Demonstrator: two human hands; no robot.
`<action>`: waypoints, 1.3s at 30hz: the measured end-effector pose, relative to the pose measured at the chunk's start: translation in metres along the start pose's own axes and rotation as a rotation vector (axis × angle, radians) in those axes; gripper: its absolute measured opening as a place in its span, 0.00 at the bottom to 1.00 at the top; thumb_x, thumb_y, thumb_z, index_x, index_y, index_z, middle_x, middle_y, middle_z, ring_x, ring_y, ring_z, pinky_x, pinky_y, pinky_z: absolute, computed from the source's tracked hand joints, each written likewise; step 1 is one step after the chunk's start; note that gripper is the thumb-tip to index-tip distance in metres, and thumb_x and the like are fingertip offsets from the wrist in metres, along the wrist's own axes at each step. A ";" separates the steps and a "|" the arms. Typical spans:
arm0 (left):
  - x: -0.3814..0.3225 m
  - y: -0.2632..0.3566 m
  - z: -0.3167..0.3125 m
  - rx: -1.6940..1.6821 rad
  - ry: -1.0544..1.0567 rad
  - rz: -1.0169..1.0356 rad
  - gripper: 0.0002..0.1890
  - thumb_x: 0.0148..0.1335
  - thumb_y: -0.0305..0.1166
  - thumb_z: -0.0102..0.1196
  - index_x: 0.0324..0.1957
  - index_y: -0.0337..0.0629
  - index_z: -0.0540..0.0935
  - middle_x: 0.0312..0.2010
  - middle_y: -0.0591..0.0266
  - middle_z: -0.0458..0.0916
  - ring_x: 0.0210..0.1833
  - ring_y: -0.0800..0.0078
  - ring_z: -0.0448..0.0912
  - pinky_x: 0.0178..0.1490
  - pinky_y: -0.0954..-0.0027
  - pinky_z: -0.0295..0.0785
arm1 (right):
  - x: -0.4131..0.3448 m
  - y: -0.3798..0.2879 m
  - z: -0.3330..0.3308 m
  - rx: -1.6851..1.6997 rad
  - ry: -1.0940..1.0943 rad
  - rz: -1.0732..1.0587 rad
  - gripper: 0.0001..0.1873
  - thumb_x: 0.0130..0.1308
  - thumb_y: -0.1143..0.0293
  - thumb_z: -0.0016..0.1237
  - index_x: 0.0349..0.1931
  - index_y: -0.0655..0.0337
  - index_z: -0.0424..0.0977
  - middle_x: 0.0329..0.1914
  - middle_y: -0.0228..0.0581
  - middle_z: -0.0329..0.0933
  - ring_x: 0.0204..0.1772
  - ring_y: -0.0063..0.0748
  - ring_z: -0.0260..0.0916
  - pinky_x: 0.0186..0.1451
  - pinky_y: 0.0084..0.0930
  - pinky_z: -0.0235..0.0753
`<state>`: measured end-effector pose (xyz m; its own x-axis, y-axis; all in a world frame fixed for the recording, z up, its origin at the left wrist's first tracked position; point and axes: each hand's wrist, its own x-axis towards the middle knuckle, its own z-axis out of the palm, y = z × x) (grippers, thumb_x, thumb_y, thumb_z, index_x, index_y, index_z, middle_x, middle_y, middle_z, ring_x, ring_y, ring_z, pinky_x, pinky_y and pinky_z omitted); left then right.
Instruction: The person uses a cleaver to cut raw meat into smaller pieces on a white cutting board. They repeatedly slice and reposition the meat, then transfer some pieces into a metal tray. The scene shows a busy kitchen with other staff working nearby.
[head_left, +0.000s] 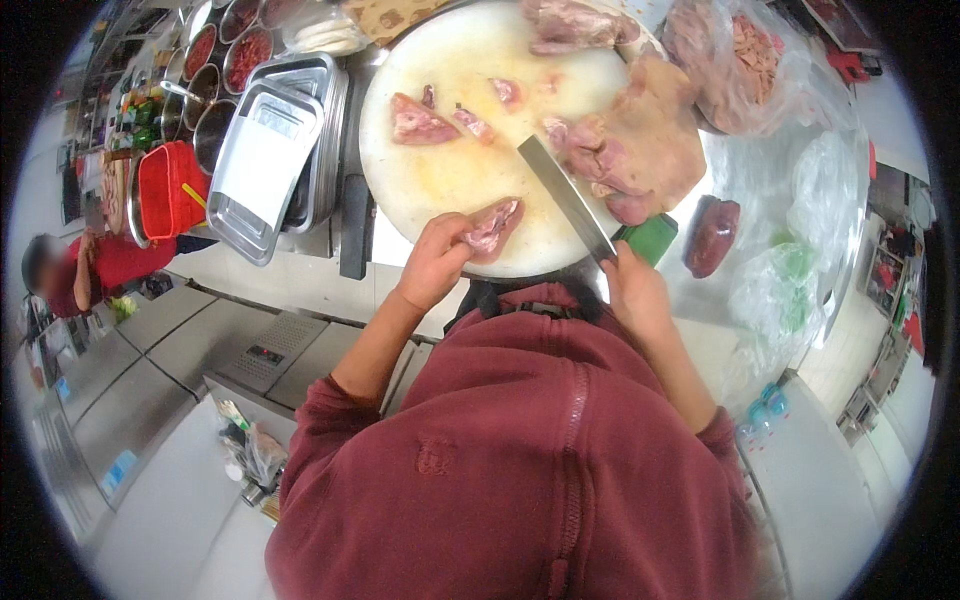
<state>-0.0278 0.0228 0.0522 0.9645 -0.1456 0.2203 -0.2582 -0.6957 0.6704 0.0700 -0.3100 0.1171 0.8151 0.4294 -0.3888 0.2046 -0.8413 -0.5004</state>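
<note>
My left hand (437, 255) grips the end of a piece of raw meat (496, 229) at the near edge of a round white cutting board (442, 195). In my right hand (636, 286) is the handle of a cleaver (564, 191), its broad blade slanting up and left over the board, apart from the held piece. Several cut pieces of meat (424, 124) lie farther back on the board. A large slab of meat with skin (645, 142) rests on the board's right side, beyond the blade. Another chunk of meat (577, 26) sits at the far edge.
Stacked metal trays (270, 142) and a dark-handled tool (355, 225) stand left of the board. A red basket (166, 191) is farther left. To the right are a green object (649, 238), a dark red meat piece (711, 236) and plastic bags (780, 277). Another person (112, 262) is at far left.
</note>
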 end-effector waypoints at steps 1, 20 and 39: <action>-0.003 -0.004 -0.003 0.006 -0.011 0.022 0.14 0.51 0.15 0.61 0.40 0.37 0.78 0.56 0.48 0.76 0.58 0.49 0.76 0.60 0.55 0.76 | 0.000 0.000 0.001 -0.005 -0.003 0.010 0.12 0.75 0.66 0.49 0.53 0.63 0.70 0.38 0.62 0.80 0.41 0.69 0.79 0.43 0.60 0.77; 0.015 0.022 0.047 0.084 -0.020 -0.563 0.23 0.63 0.43 0.70 0.47 0.34 0.78 0.36 0.43 0.84 0.39 0.43 0.82 0.44 0.50 0.77 | 0.010 -0.013 -0.005 0.007 0.011 -0.093 0.11 0.76 0.69 0.48 0.50 0.66 0.69 0.36 0.64 0.80 0.38 0.71 0.78 0.41 0.61 0.75; 0.007 0.012 0.036 -0.062 -0.005 -0.321 0.11 0.65 0.35 0.66 0.37 0.39 0.79 0.36 0.49 0.82 0.42 0.48 0.81 0.45 0.54 0.77 | -0.030 -0.066 -0.034 -0.078 -0.089 -0.031 0.10 0.75 0.67 0.52 0.48 0.62 0.69 0.39 0.61 0.81 0.35 0.68 0.80 0.35 0.58 0.77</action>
<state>-0.0218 -0.0123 0.0368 0.9975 0.0701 -0.0126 0.0560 -0.6626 0.7469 0.0503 -0.2787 0.1876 0.7569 0.4806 -0.4429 0.2735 -0.8484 -0.4532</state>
